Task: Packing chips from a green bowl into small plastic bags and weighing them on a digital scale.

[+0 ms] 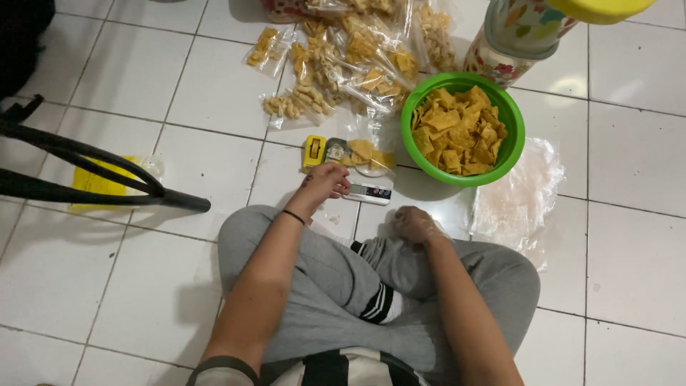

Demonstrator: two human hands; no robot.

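Observation:
I sit cross-legged on a white tiled floor. My left hand [327, 180] reaches forward, fingers curled at the near edge of a small digital scale [370, 191], touching it. A clear bag with a few yellow chips [370, 153] lies on the scale. My right hand [414, 223], in a thin clear plastic glove, rests loosely closed above my knee and holds nothing I can see. A green bowl [513, 143] full of yellow chips [457, 131] stands just right of the scale.
Several filled clear snack bags [343, 61] lie beyond the scale. A small yellow tool [313, 151] sits left of it. A stack of clear plastic bags [516, 194] lies right of the bowl, a patterned jar [516, 39] behind it. Black tripod legs [93, 168] cross the left floor.

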